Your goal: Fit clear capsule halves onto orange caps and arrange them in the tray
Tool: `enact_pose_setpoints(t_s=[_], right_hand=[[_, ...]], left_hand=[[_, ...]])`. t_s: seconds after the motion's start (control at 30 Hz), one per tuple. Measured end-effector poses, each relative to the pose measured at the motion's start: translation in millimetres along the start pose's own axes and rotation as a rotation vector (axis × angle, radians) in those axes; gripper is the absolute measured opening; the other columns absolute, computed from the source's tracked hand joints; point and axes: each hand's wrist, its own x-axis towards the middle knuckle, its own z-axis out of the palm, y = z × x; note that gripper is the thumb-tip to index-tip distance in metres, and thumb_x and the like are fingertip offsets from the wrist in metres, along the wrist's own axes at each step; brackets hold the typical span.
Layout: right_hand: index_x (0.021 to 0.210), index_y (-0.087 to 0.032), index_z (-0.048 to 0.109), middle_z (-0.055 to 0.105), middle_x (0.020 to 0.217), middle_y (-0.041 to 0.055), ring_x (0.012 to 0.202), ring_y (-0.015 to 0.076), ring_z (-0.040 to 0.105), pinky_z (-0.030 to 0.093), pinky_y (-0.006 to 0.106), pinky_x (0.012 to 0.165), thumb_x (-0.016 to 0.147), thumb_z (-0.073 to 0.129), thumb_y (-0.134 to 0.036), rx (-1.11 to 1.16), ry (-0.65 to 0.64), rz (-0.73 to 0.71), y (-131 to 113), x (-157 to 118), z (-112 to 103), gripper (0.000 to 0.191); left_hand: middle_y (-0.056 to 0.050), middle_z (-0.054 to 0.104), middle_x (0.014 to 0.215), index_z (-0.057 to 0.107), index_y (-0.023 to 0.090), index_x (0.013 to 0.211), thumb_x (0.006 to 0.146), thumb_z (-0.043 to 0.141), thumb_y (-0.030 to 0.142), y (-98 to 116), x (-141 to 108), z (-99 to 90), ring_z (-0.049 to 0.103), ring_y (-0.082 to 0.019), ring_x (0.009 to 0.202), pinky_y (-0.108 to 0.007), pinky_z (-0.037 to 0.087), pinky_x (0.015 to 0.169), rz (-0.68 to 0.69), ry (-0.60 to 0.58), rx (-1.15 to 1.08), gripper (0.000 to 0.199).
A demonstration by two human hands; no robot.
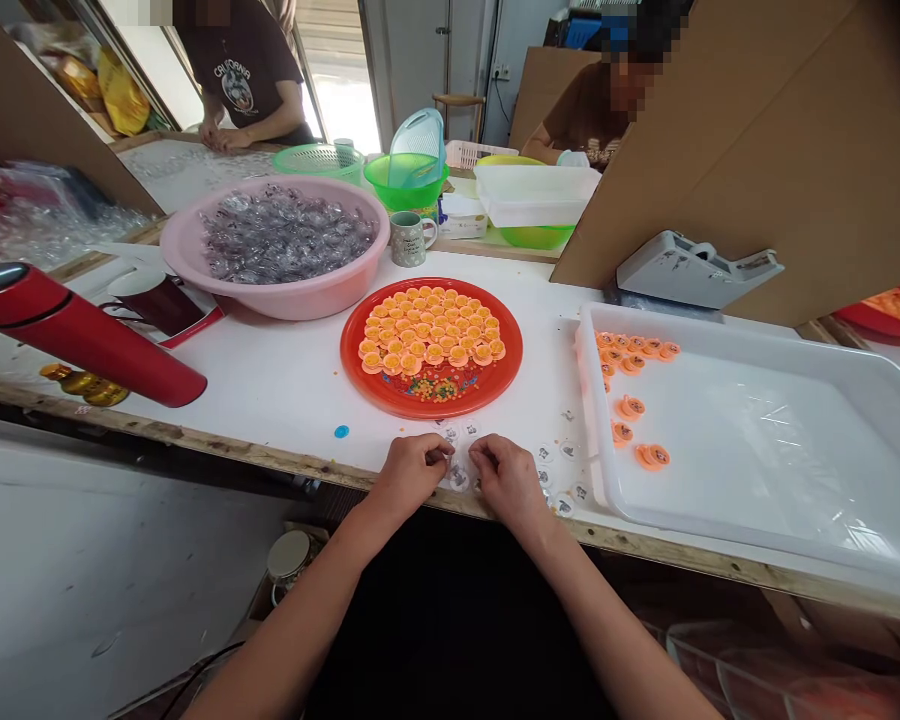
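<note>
At the table's front edge my left hand [412,470] is closed in a pinch; whatever is between its fingertips is too small to make out. Just to its right, my right hand [514,485] is pinched too, its fingertips also hiding what they may hold. Small clear round discs with dark printed pictures [568,450] lie around and between both hands. Beyond them stands a round red tray [356,378] bearing many small orange cup-shaped pieces [435,325] and tiny yellow bits. A white plastic bin [750,440] on the right holds several orange pieces with printed discs [630,407].
A pink basin [274,295] full of clear wrapped pieces stands back left, near a grey mug [407,240]. A red thermos [90,335] leans at left, by a dark mug [154,300]. A tape dispenser [690,270] sits behind the bin. Two people work across the table.
</note>
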Motion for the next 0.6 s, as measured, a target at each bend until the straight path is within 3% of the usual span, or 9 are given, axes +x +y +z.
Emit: enact_pose_setpoints(t_s=[0.1, 0.27, 0.43, 0.6], right_hand=[[0.081, -0.019, 0.062, 0.066, 0.079, 0.0043, 0.072, 0.0185, 0.060, 0.045, 0.029, 0.069, 0.085, 0.049, -0.015, 0.030, 0.034, -0.011, 8, -2, -5, 0.015], [0.080, -0.021, 0.067, 0.065, 0.079, 0.0022, 0.075, 0.0171, 0.061, 0.048, 0.028, 0.070, 0.080, 0.055, -0.009, 0.105, -0.056, -0.109, 3, -5, -7, 0.017], [0.110, -0.027, 0.066, 0.061, 0.094, 0.0028, 0.076, 0.0154, 0.059, 0.049, 0.028, 0.072, 0.081, 0.058, -0.009, 0.158, -0.107, -0.197, -19, -2, -3, 0.035], [0.093, -0.023, 0.065, 0.054, 0.088, 0.0021, 0.074, 0.0149, 0.056, 0.047, 0.026, 0.069, 0.083, 0.060, -0.009, 0.123, -0.137, -0.244, -25, -1, -2, 0.018]], left_hand=[[-0.004, 0.075, 0.076, 0.075, 0.016, 0.079, 0.071, 0.058, 0.005, -3, 3, -4.5, 0.069, -0.018, 0.073, -0.025, 0.051, 0.070, -0.020, 0.012, 0.002, 0.021], [-0.004, 0.075, 0.074, 0.074, 0.015, 0.079, 0.071, 0.058, 0.006, -4, 3, -9.5, 0.068, -0.018, 0.070, -0.026, 0.050, 0.069, -0.030, 0.029, 0.023, 0.020], [-0.001, 0.072, 0.068, 0.074, 0.016, 0.076, 0.070, 0.058, 0.005, 2, 1, -11.2, 0.064, -0.016, 0.065, -0.024, 0.046, 0.063, -0.007, 0.017, 0.043, 0.020], [0.000, 0.070, 0.063, 0.073, 0.016, 0.069, 0.073, 0.060, 0.008, 4, 1, -10.3, 0.062, -0.015, 0.062, -0.023, 0.043, 0.059, -0.001, 0.012, 0.053, 0.016]])
